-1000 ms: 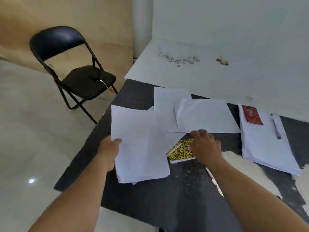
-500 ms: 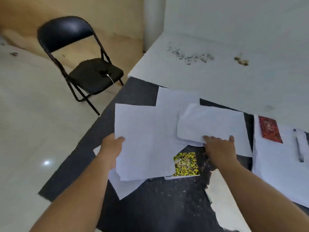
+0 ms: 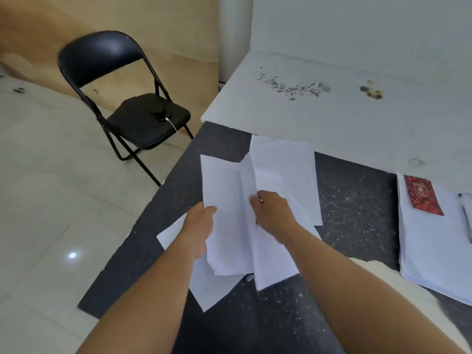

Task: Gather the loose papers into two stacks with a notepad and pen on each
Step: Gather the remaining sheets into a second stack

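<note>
Several loose white papers [image 3: 283, 172] overlap on the dark table [image 3: 357, 210]. My left hand [image 3: 200, 227] grips the left edge of a sheaf of them, lifted slightly. My right hand [image 3: 274, 214] holds another sheet against that sheaf from the right. One sheet [image 3: 209, 290] lies flat under my left wrist. At the right edge rests a neat paper stack [image 3: 431, 254] with a red notepad [image 3: 422, 195] and a pen [image 3: 466, 215] on top. The yellow notepad is hidden under the papers.
A black folding chair [image 3: 143, 118] stands on the tiled floor left of the table, with a small dark device and white cable on its seat. A white raised surface [image 3: 332, 108] runs behind the table. The table's left edge is close to my left arm.
My right hand slid its sheet leftward onto the sheaf in my left hand. The yellow notepad, visible before, is now covered by the papers. The view shifted slightly left.
</note>
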